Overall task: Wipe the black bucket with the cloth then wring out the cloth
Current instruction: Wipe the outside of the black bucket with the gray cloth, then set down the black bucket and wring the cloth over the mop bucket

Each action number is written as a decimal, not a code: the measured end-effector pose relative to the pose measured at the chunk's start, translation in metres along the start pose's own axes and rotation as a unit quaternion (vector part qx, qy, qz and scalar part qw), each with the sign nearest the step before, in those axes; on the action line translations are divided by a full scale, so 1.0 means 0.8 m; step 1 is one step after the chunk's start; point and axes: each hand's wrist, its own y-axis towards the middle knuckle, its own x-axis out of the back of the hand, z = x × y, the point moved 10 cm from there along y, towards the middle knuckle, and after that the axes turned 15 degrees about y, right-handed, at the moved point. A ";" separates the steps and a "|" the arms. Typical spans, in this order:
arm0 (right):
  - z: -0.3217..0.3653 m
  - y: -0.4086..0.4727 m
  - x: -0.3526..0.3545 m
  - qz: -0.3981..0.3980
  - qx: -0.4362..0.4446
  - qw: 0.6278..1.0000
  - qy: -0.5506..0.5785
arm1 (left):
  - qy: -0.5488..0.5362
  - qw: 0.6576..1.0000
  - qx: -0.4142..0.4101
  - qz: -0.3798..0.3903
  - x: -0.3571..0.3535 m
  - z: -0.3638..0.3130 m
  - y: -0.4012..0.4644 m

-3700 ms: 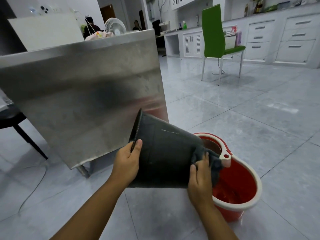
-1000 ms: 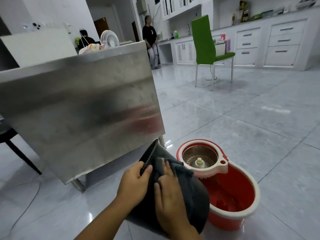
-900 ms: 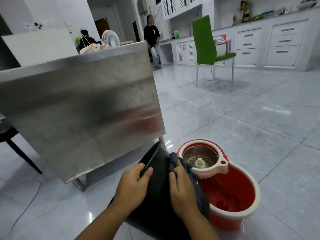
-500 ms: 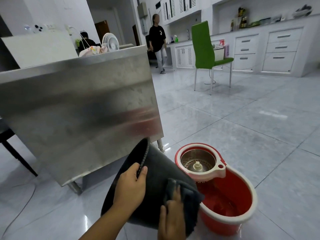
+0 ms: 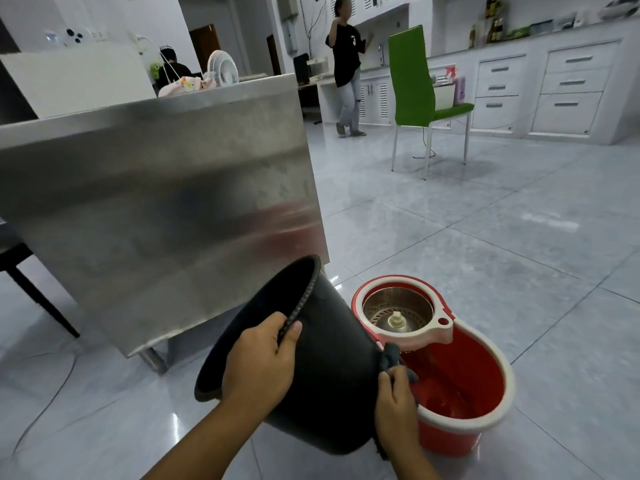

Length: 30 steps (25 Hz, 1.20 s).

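The black bucket [image 5: 332,368] is held tilted above the floor, its open mouth turned up and to the left. My left hand [image 5: 263,365] grips its ribbed rim, thumb outside and fingers inside. My right hand [image 5: 394,407] presses the dark grey cloth [image 5: 391,358] against the bucket's right side, near its base. Most of the cloth is hidden behind the bucket and under my fingers.
A red mop bucket [image 5: 485,403] with a steel spinner basket [image 5: 398,308] stands on the floor just right of the black bucket. A steel table panel [image 5: 156,216] rises close behind. Farther off are a green chair [image 5: 419,84], a walking person [image 5: 346,71] and white cabinets [image 5: 554,88].
The bucket has turned so its mouth faces up and left. My right hand slid with the cloth from the bucket's upper side to its right edge near the base. The person behind walked right.
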 end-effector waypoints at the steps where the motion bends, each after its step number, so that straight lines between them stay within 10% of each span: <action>1: -0.020 -0.004 0.001 -0.010 -0.028 0.999 0.019 | 0.025 1.000 -0.012 -0.006 -0.001 -0.002 0.002; 12: -0.070 -0.007 0.013 -0.075 -0.214 0.948 0.224 | 0.170 0.977 -0.002 0.129 -0.102 0.067 0.009; 30: -0.045 0.016 0.010 -0.041 -0.216 0.888 0.404 | 0.255 0.935 -0.121 0.213 -0.216 0.073 -0.007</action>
